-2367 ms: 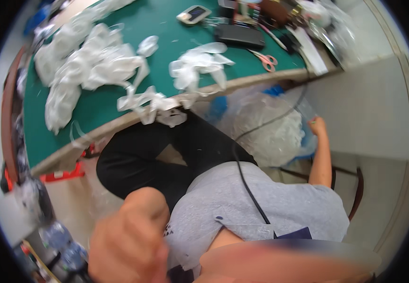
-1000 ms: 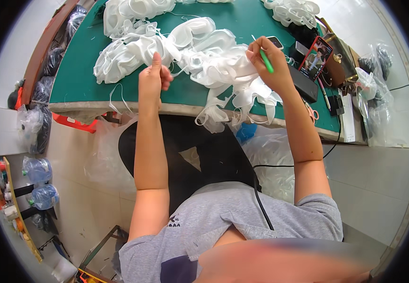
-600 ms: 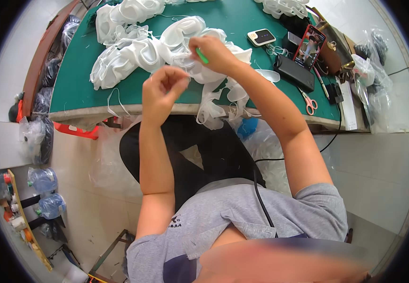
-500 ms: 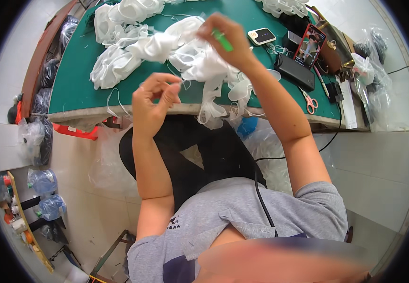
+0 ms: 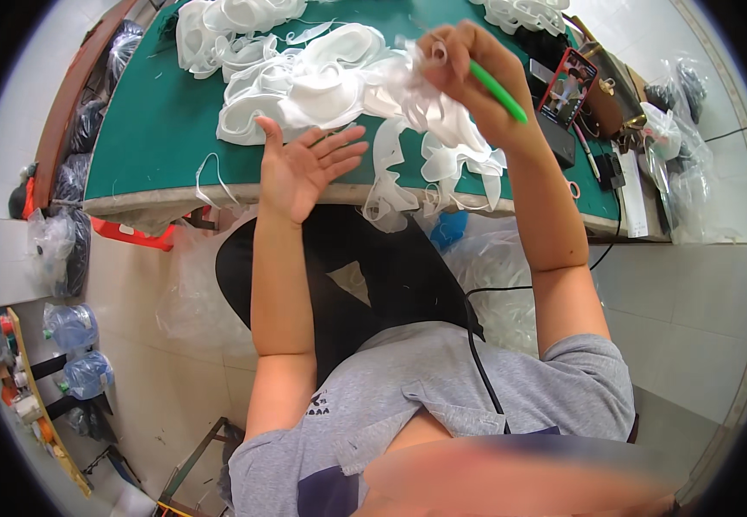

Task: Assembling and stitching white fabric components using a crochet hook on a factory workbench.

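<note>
Green tbl [image 5: 145, 151] w/ heaped white fabric pcs [image 5: 326, 90], blk box [image 5: 559, 142] on R.

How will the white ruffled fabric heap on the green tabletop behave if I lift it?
Likely floppy: the white ruffled fabric heap lies in soft, curling folds. It may tangle, since its pieces seem to overlap. Probably light too, judging by its thin edges.

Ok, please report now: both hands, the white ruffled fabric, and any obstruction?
Left hand open, empty. Right hand holding slim green tool. White ruffled fabric heaped on green tabletop, strips hanging over front edge. Right forearm partly hides black oblong case.
</note>
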`<state>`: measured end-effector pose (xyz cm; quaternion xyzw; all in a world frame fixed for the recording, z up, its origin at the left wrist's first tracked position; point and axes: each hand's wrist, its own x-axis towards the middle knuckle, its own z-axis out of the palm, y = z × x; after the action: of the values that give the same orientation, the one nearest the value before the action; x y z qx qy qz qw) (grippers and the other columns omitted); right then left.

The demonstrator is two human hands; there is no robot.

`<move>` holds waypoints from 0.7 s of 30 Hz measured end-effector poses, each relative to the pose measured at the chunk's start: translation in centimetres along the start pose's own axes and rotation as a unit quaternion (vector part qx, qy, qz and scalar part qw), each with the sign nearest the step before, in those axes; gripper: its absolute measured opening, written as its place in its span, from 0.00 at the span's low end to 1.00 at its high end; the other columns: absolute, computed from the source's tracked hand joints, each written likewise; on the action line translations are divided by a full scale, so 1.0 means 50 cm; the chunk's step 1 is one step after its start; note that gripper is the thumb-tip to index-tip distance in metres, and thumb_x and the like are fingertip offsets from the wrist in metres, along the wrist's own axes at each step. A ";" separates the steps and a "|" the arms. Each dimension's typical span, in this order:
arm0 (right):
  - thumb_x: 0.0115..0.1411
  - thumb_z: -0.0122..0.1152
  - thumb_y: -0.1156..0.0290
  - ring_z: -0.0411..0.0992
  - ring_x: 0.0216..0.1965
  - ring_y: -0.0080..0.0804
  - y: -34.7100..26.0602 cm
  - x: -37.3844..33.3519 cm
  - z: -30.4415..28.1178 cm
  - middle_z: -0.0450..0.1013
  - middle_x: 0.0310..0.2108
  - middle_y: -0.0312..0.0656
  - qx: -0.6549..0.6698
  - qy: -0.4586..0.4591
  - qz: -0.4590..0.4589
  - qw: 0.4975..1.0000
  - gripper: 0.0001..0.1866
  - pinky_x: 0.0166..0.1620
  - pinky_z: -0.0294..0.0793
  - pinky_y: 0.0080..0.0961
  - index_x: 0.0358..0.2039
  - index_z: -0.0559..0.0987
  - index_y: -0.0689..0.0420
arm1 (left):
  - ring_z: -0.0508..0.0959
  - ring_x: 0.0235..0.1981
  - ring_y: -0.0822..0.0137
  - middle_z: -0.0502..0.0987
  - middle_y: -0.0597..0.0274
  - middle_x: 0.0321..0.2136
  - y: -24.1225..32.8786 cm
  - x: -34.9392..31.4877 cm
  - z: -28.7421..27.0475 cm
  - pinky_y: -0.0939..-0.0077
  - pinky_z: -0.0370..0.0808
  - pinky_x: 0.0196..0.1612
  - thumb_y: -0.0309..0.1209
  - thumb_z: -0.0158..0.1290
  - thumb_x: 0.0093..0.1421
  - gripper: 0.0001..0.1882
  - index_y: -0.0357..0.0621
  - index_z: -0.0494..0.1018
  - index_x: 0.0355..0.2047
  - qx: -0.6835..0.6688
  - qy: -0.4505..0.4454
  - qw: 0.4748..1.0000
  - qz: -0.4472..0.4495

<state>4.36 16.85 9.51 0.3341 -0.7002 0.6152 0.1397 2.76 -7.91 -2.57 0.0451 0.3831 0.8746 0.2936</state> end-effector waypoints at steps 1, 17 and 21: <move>0.54 0.55 0.88 0.65 0.34 0.25 -0.014 -0.012 0.005 0.69 0.35 0.43 -0.028 -0.025 -0.005 0.999 0.14 0.41 0.66 0.18 0.25 0.63 0.54 | 0.77 0.45 0.54 0.74 0.49 0.48 -0.009 0.004 0.011 0.63 0.74 0.48 0.59 0.40 0.62 0.37 0.35 0.66 0.53 -0.084 -0.027 0.995 0.039; 0.58 0.59 0.82 0.67 0.33 0.17 -0.007 -0.179 -0.056 0.73 0.35 0.39 -0.260 0.186 0.194 0.928 0.10 0.40 0.69 0.15 0.27 0.66 0.60 | 0.74 0.51 0.62 0.72 0.56 0.51 -0.020 -0.007 -0.006 0.67 0.74 0.50 0.30 0.50 0.61 0.24 0.37 0.61 0.56 -0.278 -0.033 0.957 -0.079; 0.61 0.57 0.77 0.70 0.35 0.20 -0.027 -0.156 -0.014 0.75 0.40 0.42 -0.281 0.236 0.105 0.924 0.03 0.42 0.70 0.17 0.33 0.72 0.62 | 0.74 0.50 0.62 0.72 0.56 0.50 -0.055 -0.014 0.027 0.67 0.72 0.53 0.25 0.50 0.59 0.22 0.36 0.63 0.54 -0.198 0.012 0.980 -0.013</move>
<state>10.83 19.80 5.94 0.0509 -0.8220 0.4658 0.3236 5.06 -5.96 -3.40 -0.0298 0.2061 0.9298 0.3034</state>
